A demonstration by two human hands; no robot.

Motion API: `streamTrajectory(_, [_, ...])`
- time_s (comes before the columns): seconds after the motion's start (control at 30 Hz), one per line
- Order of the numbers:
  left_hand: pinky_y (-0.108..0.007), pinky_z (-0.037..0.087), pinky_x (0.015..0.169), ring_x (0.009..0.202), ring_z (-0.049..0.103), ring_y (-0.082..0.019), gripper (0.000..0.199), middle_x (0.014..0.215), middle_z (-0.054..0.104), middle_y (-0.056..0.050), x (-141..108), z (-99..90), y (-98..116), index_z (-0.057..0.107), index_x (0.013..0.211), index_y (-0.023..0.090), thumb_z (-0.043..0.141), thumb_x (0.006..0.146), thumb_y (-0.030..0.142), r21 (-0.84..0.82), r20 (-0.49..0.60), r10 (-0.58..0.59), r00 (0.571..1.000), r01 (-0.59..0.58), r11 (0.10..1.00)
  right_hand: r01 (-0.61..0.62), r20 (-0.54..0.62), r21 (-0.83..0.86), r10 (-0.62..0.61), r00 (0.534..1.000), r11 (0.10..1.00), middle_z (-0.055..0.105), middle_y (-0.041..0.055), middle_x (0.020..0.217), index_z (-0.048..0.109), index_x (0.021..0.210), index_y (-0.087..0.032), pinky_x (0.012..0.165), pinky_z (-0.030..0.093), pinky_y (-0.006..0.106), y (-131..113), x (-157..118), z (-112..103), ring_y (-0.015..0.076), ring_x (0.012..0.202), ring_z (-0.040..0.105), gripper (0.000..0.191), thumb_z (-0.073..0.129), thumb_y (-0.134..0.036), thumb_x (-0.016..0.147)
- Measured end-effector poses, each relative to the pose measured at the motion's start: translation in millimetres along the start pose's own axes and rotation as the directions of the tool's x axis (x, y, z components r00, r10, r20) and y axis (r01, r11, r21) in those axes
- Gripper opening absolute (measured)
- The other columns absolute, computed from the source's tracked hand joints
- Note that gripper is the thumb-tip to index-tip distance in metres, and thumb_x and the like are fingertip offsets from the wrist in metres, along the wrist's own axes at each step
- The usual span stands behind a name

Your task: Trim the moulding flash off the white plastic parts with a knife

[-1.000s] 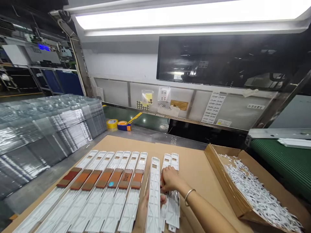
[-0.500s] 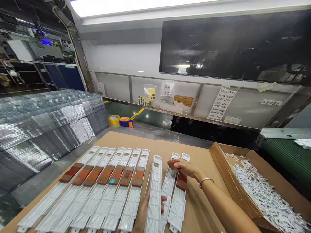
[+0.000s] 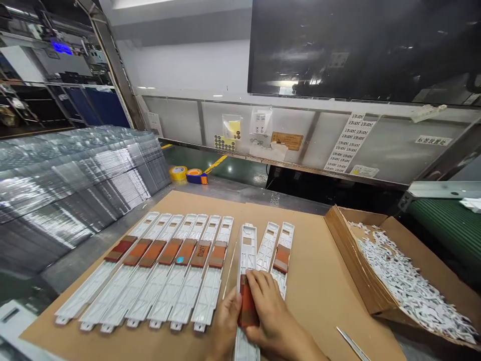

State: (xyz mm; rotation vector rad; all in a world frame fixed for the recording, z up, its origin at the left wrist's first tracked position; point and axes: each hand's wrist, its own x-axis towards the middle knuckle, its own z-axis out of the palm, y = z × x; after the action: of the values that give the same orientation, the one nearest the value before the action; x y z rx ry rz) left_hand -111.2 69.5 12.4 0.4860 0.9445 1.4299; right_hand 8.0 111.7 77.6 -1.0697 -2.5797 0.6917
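A long white ribbed plastic strip [image 3: 248, 250] stands raised toward me at the middle of the cardboard. My left hand [image 3: 226, 318] is closed around its left edge, the thumb beside a reddish-brown block [image 3: 248, 306]. My right hand [image 3: 272, 308] wraps over the right side of that block, which lies across the strip. Behind my right hand lie another white strip [image 3: 268, 245], its lower part hidden, and one more that bears a brown block [image 3: 281, 258]. To the left, several white strips [image 3: 205, 301] lie side by side, each with a brown block across it.
A cardboard box [image 3: 353, 271] of small white plastic pieces stands at the right. A thin metal tool [image 3: 353, 343] lies at the front right. Tape rolls [image 3: 178, 173] sit beyond the cardboard sheet [image 3: 308, 240], and wrapped stacks [image 3: 75, 170] fill the left.
My right hand has brought the brown block down and left onto the strip in my left hand. The view has tilted downward, and the metal tool now shows.
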Motion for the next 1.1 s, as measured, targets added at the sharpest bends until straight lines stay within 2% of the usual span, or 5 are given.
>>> streamTrajectory(0.23, [-0.045, 0.038, 0.099, 0.111, 0.055, -0.031, 0.059, 0.114, 0.063, -0.015, -26, 14.4, 15, 0.056, 0.122, 0.016, 0.065, 0.073, 0.047, 0.050, 0.077, 0.113, 0.991, -0.117, 0.992, 0.009, -0.146, 0.338, 0.043, 0.988, 0.941, 0.028, 0.0181, 0.144, 0.017, 0.145, -0.012, 0.103, 0.030, 0.046, 7, -7, 8, 0.0305, 0.135, 0.020, 0.086, 0.057, -0.046, 0.077])
streamTrajectory(0.4, [-0.038, 0.046, 0.090, 0.106, 0.058, -0.030, 0.053, 0.113, 0.064, -0.014, -40, 18.5, 18, 0.060, 0.115, 0.015, 0.061, 0.076, 0.050, 0.196, 0.087, 0.139, 0.987, -0.154, 0.969, -0.219, -0.298, 0.568, 0.446, 0.844, 0.794, 0.062, 0.0017, 0.068, 0.014, 0.145, -0.007, 0.057, 0.047, 0.030, -13, 12, 26, 0.0206, 0.065, 0.061, 0.069, 0.029, -0.051, 0.094])
streamTrajectory(0.57, [-0.038, 0.044, 0.093, 0.111, 0.055, -0.029, 0.049, 0.115, 0.063, -0.012, -35, 14.7, 20, 0.060, 0.114, 0.017, 0.056, 0.079, 0.050, 0.271, 0.035, 0.173, 0.984, -0.176, 0.946, -0.194, -0.384, 0.444, 0.381, 0.841, 0.875, 0.065, 0.0007, 0.076, 0.028, 0.139, -0.014, 0.061, 0.048, 0.027, -15, 30, 34, 0.0173, 0.066, 0.062, 0.055, 0.030, -0.048, 0.095])
streamTrajectory(1.0, [-0.048, 0.045, 0.090, 0.108, 0.054, -0.024, 0.041, 0.123, 0.053, -0.010, 111, -17.5, 53, 0.050, 0.120, 0.018, 0.057, 0.084, 0.037, 0.730, -0.024, 0.266, 0.964, -0.165, 0.663, -0.098, -0.278, -0.103, 0.066, 0.958, 0.990, 0.063, 0.0073, 0.076, 0.061, 0.068, -0.018, 0.067, 0.046, 0.043, 30, -9, 82, 0.0289, 0.076, 0.056, 0.041, 0.087, -0.030, 0.039])
streamTrajectory(1.1, [-0.047, 0.045, 0.089, 0.106, 0.054, -0.023, 0.037, 0.122, 0.053, -0.009, 133, -13.6, 44, 0.052, 0.117, 0.018, 0.056, 0.085, 0.036, 0.829, 0.026, 0.307, 0.951, -0.192, 0.525, -0.083, -0.302, -0.157, 0.032, 0.953, 0.984, 0.063, 0.0059, 0.074, 0.060, 0.068, -0.019, 0.068, 0.047, 0.041, 31, -18, 94, 0.0263, 0.075, 0.057, 0.026, 0.082, -0.021, 0.053])
